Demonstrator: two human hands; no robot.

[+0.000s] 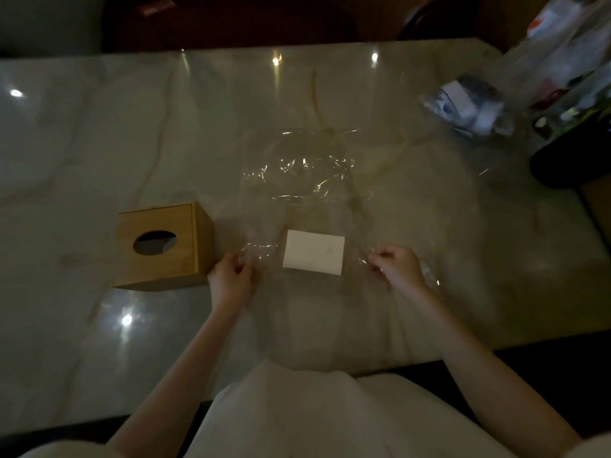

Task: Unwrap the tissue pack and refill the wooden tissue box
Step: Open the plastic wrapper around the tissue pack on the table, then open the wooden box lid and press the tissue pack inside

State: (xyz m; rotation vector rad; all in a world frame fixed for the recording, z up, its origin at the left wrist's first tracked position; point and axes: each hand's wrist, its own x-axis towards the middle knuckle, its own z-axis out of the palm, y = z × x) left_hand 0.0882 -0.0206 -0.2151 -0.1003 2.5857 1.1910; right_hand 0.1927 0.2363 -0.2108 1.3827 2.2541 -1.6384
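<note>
while two hands, left hand (231, 276), right hand (398, 269), pinch one clear wrapper (297, 180), one tissue stack (313, 252), one wooden box (163, 245)

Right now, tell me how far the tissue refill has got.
Done: the clear wrap is opened flat, the white tissue stack bare on it. In hand: the left hand and right hand pinch the wrap's near edges. Left: the wooden tissue box looks unfilled.

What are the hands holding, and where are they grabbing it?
Both hands pinch the clear wrap: the left hand at its near left edge, the right hand at its near right edge. The tissues lie between them, unheld.
</note>
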